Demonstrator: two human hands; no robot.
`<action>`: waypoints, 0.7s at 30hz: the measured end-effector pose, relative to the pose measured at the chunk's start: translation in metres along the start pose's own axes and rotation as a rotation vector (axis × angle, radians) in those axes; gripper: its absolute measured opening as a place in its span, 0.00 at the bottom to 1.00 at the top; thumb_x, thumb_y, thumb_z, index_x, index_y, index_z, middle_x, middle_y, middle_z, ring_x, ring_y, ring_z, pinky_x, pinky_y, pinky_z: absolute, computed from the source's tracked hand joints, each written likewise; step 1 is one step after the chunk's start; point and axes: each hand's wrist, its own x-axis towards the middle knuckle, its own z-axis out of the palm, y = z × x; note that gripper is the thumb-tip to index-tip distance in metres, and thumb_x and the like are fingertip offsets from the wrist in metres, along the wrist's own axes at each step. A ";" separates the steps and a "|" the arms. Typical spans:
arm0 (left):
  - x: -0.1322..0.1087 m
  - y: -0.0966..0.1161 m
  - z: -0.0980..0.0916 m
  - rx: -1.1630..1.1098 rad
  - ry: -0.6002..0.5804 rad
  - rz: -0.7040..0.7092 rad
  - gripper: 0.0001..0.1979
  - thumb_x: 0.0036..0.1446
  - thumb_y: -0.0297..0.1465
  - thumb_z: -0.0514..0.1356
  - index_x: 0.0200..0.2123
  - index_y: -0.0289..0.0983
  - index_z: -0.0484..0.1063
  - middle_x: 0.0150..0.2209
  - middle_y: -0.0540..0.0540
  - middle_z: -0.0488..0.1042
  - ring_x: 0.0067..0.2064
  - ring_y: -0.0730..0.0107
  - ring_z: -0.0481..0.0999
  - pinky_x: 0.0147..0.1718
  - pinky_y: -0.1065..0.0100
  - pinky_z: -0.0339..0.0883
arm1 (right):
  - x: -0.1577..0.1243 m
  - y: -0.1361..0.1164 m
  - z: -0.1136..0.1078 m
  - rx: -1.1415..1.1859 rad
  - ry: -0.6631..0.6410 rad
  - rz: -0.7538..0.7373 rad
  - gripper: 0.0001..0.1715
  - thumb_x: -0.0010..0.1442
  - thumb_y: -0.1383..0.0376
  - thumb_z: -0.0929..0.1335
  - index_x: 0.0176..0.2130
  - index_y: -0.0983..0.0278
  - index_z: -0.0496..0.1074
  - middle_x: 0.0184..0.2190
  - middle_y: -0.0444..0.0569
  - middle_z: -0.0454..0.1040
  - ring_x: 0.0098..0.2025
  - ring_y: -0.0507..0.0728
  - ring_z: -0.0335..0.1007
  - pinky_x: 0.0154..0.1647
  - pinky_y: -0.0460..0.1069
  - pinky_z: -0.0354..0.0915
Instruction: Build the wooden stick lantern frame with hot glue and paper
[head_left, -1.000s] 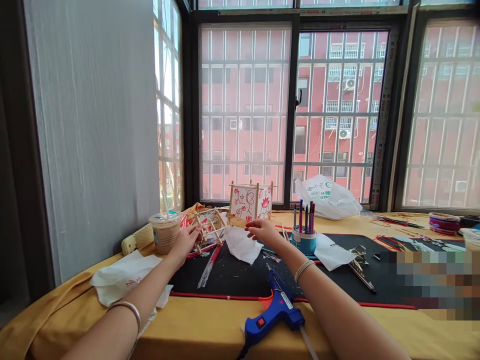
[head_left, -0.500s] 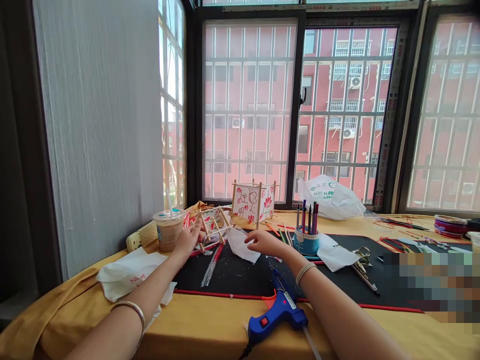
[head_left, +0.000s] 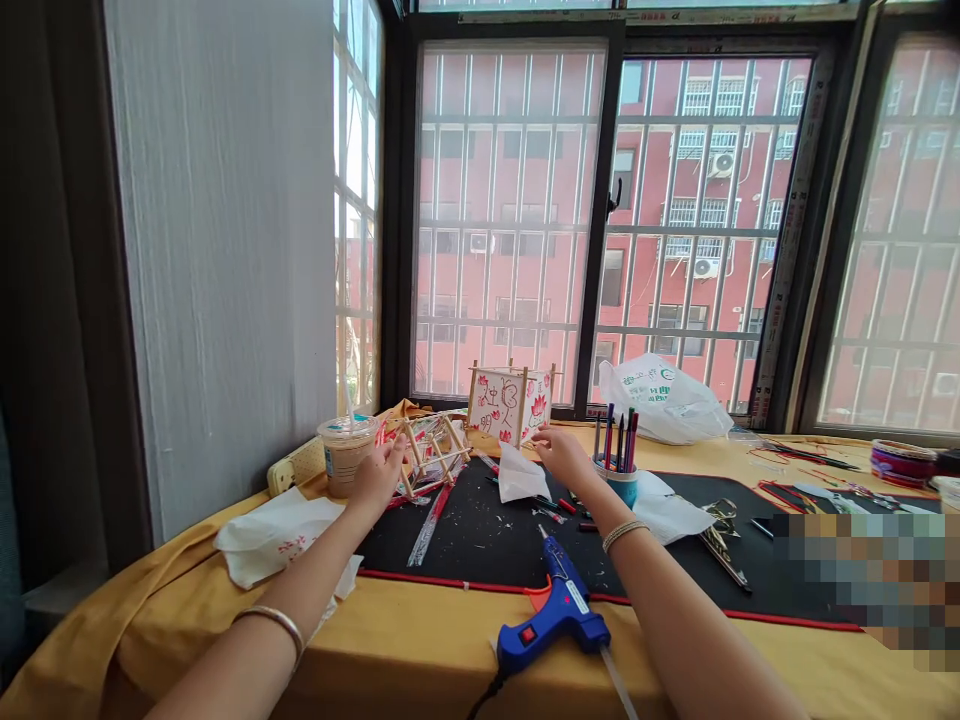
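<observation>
My left hand [head_left: 381,472] is closed on a wooden stick frame [head_left: 435,455], pinching its left end between thumb and fingers. The frame tilts on the left part of the black mat, with red and clear plastic strips around it. My right hand [head_left: 564,458] is over the mat, fingers loosely bent and a little apart, close to a crumpled white paper [head_left: 523,477] and the lower right corner of a paper lantern [head_left: 496,405]. Red flowers and writing cover the lantern's panels. A blue glue gun [head_left: 559,610] lies between my forearms, nozzle pointing away from me.
A drink cup [head_left: 348,455] with a straw stands left of my left hand, near a white paper bag [head_left: 274,535]. Right of my right hand are a pen holder [head_left: 619,485], another white paper [head_left: 666,510] and a plastic bag [head_left: 664,400]. The black mat [head_left: 480,545] has a red edge.
My right hand has moved away from me and to the right. The crumpled paper has shifted right and changed shape, uncovering pens on the mat. My left hand stays on the frame.
</observation>
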 end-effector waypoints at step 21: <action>-0.192 0.059 0.046 0.141 -0.420 0.586 0.17 0.62 0.42 0.57 0.49 0.38 0.68 0.42 0.45 0.73 0.42 0.65 0.74 0.42 0.57 0.72 | -0.070 0.029 -0.040 0.096 0.213 0.157 0.16 0.66 0.61 0.66 0.50 0.65 0.70 0.49 0.52 0.72 0.46 0.57 0.72 0.46 0.57 0.71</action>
